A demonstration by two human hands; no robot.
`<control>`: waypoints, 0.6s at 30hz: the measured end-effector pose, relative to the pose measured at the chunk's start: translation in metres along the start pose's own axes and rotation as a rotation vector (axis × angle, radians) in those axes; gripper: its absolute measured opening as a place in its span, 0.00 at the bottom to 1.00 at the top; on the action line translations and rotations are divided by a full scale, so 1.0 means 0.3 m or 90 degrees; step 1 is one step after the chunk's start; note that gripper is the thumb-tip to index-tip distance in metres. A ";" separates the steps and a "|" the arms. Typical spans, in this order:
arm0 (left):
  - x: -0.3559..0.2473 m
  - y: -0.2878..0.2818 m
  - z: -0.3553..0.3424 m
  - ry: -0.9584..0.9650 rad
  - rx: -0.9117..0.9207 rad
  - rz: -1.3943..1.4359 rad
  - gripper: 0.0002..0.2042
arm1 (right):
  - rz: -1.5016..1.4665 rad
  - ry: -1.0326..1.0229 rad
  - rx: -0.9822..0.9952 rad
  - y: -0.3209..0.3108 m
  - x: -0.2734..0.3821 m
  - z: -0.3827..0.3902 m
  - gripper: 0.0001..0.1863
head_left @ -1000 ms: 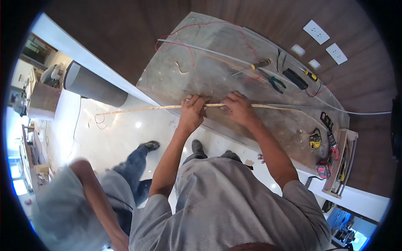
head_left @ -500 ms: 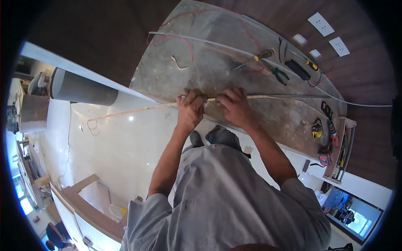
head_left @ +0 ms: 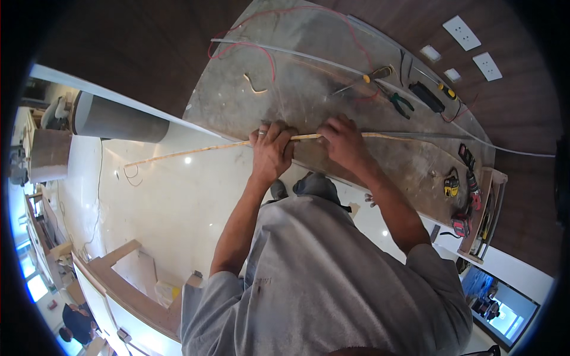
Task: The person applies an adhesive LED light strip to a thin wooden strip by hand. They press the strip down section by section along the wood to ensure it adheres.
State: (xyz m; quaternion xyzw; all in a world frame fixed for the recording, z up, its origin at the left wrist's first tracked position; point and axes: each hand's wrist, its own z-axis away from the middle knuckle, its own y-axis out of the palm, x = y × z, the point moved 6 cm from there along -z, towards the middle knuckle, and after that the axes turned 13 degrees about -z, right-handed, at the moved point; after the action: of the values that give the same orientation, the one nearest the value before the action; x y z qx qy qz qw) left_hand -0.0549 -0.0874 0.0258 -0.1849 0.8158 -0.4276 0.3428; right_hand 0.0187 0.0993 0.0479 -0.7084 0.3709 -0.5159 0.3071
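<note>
Both hands are closed on one strip: the left hand (head_left: pixel 273 147) pinches it at the bench's front edge, and the right hand (head_left: pixel 345 142) pinches it a little further right, just inside that edge. A short taut span of strip (head_left: pixel 306 136) is exposed between them; the exact fingertip contact of the left hand is hidden by its knuckles. The strip's long axis runs left to right across the body, and crosses the front edge of the bench (head_left: pixel 309 101) at a shallow slant. Left of the grip it overhangs the floor (head_left: pixel 196 196), unsupported, sagging slightly to an end with thin leads (head_left: pixel 132 177); the left hand is nearer that end. Right of the grip it passes above the bench toward the right edge, beside a grey rail (head_left: pixel 409 135); the right hand is nearer there. Further out, pliers (head_left: pixel 402 107) and a screwdriver (head_left: pixel 369 78) lie toward the back edge, with a tape measure (head_left: pixel 451 187) and drill (head_left: pixel 474 193) near the right-hand front corner.
</note>
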 end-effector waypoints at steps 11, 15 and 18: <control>0.007 0.009 0.003 0.005 -0.039 -0.034 0.10 | -0.199 0.229 0.221 -0.041 0.053 -0.133 0.09; 0.009 0.008 0.001 -0.024 -0.014 -0.002 0.13 | -0.322 0.265 0.181 -0.037 -0.053 -0.121 0.14; 0.012 0.012 0.002 -0.031 -0.014 0.003 0.13 | -0.318 0.348 0.197 -0.033 -0.080 -0.087 0.15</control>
State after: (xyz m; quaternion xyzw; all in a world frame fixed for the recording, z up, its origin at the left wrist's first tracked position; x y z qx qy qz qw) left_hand -0.0571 -0.0879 0.0212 -0.1969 0.8123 -0.4131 0.3615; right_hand -0.0089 0.1235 0.0512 -0.5590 0.1731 -0.7939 0.1653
